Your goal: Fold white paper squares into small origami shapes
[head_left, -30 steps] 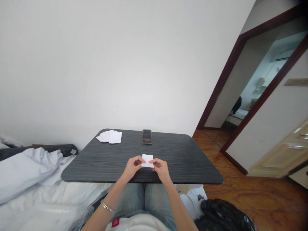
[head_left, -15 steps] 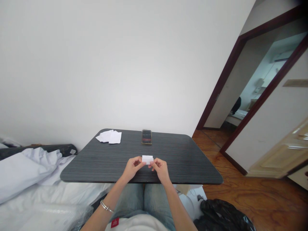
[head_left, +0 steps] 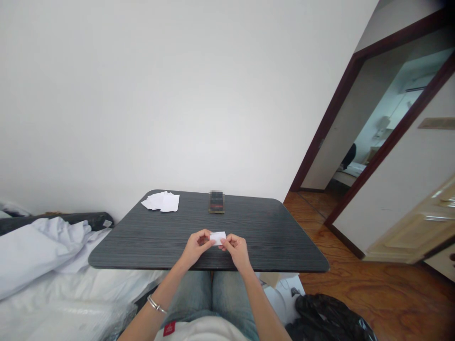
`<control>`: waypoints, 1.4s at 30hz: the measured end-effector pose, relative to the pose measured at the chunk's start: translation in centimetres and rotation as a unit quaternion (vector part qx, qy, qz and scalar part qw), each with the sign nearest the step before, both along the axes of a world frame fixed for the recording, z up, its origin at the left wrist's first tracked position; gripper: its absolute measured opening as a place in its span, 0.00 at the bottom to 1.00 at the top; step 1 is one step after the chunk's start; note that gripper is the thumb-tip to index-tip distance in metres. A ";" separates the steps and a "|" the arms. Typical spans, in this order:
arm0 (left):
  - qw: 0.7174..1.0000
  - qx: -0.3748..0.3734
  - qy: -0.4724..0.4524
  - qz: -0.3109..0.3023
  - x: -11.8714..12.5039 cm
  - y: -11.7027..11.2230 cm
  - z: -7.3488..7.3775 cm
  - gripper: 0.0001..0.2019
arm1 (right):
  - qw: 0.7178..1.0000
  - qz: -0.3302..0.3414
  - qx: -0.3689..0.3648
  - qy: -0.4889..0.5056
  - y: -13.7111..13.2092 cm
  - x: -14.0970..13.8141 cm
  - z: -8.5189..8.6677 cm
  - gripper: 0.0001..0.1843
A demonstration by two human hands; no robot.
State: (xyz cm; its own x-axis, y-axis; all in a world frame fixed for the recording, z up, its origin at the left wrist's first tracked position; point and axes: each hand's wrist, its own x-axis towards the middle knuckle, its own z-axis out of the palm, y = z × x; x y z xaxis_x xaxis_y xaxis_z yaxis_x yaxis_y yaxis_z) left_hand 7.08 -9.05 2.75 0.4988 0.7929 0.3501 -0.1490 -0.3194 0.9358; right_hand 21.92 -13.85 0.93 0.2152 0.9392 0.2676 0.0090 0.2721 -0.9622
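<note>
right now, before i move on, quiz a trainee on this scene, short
1. Which wrist wears the bangle, left or right?
2. True or false: the left hand and right hand both hold the white slip.
3. What lies nearest the far left corner of the table?

Key: 1. left; 2. true; 3. loose paper slips

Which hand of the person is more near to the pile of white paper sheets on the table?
Left. The left hand is nearer, in front of the white paper sheets and to their right; the right hand is farther right, beyond the small white paper.
</note>
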 end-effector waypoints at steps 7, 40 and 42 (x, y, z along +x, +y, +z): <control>0.999 -0.036 0.013 0.037 -0.1 0.1 -0.1 0.12 | 1.000 -0.016 0.004 -0.016 -0.1 -0.1 0.4 0.12; 0.996 -0.046 0.018 0.074 -0.1 0.3 -0.4 0.09 | 0.996 0.008 -0.049 0.076 1.0 0.4 -0.6 0.15; 0.996 -0.039 0.022 0.081 -0.1 0.3 -0.4 0.09 | 0.996 0.006 -0.052 0.072 1.0 0.4 -0.7 0.13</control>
